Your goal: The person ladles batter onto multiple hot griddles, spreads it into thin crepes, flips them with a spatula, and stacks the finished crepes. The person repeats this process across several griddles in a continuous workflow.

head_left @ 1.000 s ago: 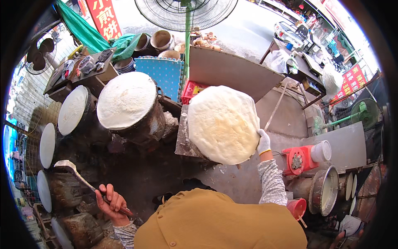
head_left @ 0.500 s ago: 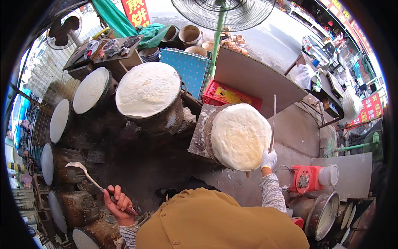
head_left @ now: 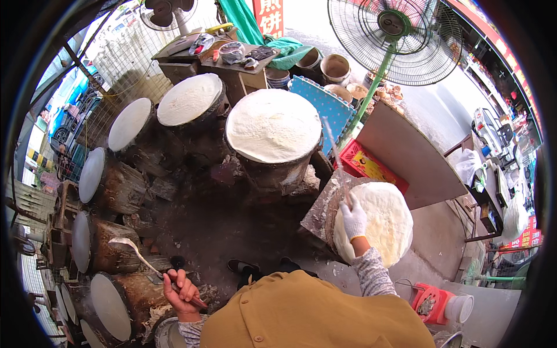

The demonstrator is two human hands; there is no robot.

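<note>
My right hand (head_left: 353,217), in a white glove, grips a thin stick (head_left: 335,152) that points up and away. It rests at the left edge of a stack of round pale flatbreads (head_left: 380,220) lying on a floured board (head_left: 321,209). My left hand (head_left: 183,293), bare, is shut on the handle of a long spatula (head_left: 134,250) whose flat blade points left over dark drum griddles. A large round griddle covered with white dough (head_left: 272,125) stands ahead, between both hands.
Several drum griddles with pale tops (head_left: 188,98) curve round the left side. A standing fan (head_left: 393,36), a blue mat (head_left: 322,104), a red crate (head_left: 371,168), a grey table (head_left: 406,153) and a red tool with a white cup (head_left: 441,304) are to the right.
The flatbread my right hand held up now lies flat on the stack, and that hand has shifted to its left edge with the stick. The view has swung right.
</note>
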